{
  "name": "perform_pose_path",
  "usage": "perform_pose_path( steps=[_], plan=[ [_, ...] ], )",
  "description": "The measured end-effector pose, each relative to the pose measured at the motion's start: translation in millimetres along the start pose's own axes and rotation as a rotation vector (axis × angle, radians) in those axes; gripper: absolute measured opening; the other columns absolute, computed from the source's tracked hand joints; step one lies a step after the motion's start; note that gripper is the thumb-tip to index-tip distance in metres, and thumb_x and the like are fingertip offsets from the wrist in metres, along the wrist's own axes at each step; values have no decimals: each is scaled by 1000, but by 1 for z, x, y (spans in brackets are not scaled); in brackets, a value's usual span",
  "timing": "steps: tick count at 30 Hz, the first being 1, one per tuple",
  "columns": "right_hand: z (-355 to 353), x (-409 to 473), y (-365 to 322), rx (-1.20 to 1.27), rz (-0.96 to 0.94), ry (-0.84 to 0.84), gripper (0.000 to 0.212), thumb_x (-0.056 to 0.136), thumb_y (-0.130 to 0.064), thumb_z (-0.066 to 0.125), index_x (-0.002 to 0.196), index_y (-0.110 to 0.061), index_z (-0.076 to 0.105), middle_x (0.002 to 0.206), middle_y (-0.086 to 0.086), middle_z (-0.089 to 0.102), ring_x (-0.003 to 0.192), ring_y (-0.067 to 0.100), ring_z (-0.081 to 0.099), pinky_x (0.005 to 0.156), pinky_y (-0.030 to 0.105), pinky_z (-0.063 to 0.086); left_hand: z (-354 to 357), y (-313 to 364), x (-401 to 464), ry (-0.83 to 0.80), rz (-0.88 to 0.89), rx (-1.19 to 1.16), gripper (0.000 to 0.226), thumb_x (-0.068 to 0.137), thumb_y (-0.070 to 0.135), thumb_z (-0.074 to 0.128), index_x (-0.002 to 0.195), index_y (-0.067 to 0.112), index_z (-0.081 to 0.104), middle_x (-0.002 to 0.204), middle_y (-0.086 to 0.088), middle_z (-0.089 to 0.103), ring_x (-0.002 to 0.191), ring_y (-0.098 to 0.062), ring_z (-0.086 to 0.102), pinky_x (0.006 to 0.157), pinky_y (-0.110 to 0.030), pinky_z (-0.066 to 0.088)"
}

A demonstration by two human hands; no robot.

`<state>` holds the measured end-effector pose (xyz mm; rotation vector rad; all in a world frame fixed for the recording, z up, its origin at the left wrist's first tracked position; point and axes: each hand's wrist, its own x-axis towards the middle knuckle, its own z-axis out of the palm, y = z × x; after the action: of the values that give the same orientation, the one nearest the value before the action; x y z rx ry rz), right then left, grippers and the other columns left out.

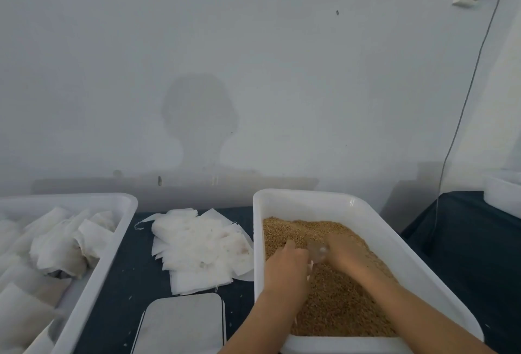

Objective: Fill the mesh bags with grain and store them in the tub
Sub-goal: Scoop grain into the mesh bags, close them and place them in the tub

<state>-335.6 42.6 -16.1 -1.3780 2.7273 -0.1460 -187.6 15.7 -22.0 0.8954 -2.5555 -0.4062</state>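
Nearest the viewer, a flat grey scale [181,324] is seen on the dark table [118,297]. To its right, a white tub of grain [332,300] is reached into by both forearms. The left hand [286,264] is laid over the grain with fingers curled around a white mesh bag [310,264], of which only a small edge is shown. The right hand [345,252] is held just beside it, fingers bent around a small clear scoop [317,249], blurred. Beyond the scale, a pile of empty mesh bags [201,249] is spread on the table. At far left, filled bags [59,246] are stored in a second white tub [112,238]. Behind, a pale wall [253,71] is crossed by a cable [465,99].
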Motion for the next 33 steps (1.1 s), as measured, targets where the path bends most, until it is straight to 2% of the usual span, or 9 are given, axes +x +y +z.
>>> perform_pose_path(
  steps=[4, 7, 9, 11, 13, 16, 22, 27, 33],
  plan=[
    [-13, -10, 24, 156, -37, 34, 3, 96, -24, 49, 98, -23, 51, 93, -8, 57, 79, 8, 52, 61, 19, 37, 4, -4, 4, 32, 3, -58, 13, 86, 8, 62, 98, 14, 64, 109, -3, 51, 101, -17, 54, 87, -30, 49],
    [-36, -24, 45, 185, -67, 36, 10, 94, -28, 54, 89, -25, 46, 87, -10, 56, 68, 3, 49, 55, 16, 36, 6, -5, 6, 70, -16, -117, 12, 85, 4, 61, 95, 9, 65, 104, -4, 51, 100, -18, 54, 88, -31, 49],
    [-56, -38, 59, 185, -89, 15, 7, 92, -27, 58, 92, -24, 52, 90, -8, 60, 73, 8, 57, 63, 20, 47, 5, -6, 7, 113, 7, -128, 12, 86, 2, 58, 95, 2, 66, 94, 0, 52, 97, -22, 56, 87, -35, 50],
    [-79, -51, 72, 196, -124, 1, 7, 89, -25, 62, 94, -24, 57, 92, -6, 63, 79, 13, 63, 78, 32, 50, 4, -8, 7, 125, 39, -149, 15, 86, 0, 56, 97, 0, 66, 87, 4, 49, 96, -24, 56, 87, -35, 49],
    [-98, -62, 81, 192, -164, -30, 7, 87, -23, 65, 91, -25, 59, 90, -6, 63, 78, 13, 63, 83, 37, 51, 1, -7, 7, 91, 68, -89, 18, 85, -4, 54, 97, 4, 65, 96, 0, 51, 96, -19, 51, 87, -27, 47],
    [-118, -70, 87, 113, -205, -73, 10, 86, -23, 67, 92, -27, 60, 94, -1, 64, 89, 17, 61, 88, 42, 49, -3, -4, 8, 82, 63, -87, 17, 84, -6, 54, 94, 7, 60, 97, -1, 53, 88, -14, 43, 75, -21, 38],
    [-132, -72, 78, 42, -265, -106, 11, 84, -22, 69, 92, -26, 61, 101, 4, 64, 100, 17, 58, 93, 40, 46, -5, 0, 5, 120, 111, -99, 9, 88, 2, 58, 92, 9, 54, 97, -5, 60, 83, -13, 44, 73, -25, 41],
    [-136, -70, 72, -18, -282, -138, 14, 84, -23, 69, 94, -29, 60, 106, -4, 59, 104, 13, 54, 95, 38, 44, -3, -1, 6, 133, 122, -123, 6, 87, 11, 64, 87, 10, 58, 97, -4, 61, 85, -11, 45, 70, -19, 34],
    [-142, -68, 62, -185, -264, -127, 19, 83, -30, 69, 99, -34, 59, 103, -13, 55, 102, 8, 51, 84, 30, 44, -1, -1, 6, 128, 126, -124, 5, 85, 12, 67, 88, 10, 64, 101, -3, 58, 89, -11, 49, 71, -17, 37]
  ],
)
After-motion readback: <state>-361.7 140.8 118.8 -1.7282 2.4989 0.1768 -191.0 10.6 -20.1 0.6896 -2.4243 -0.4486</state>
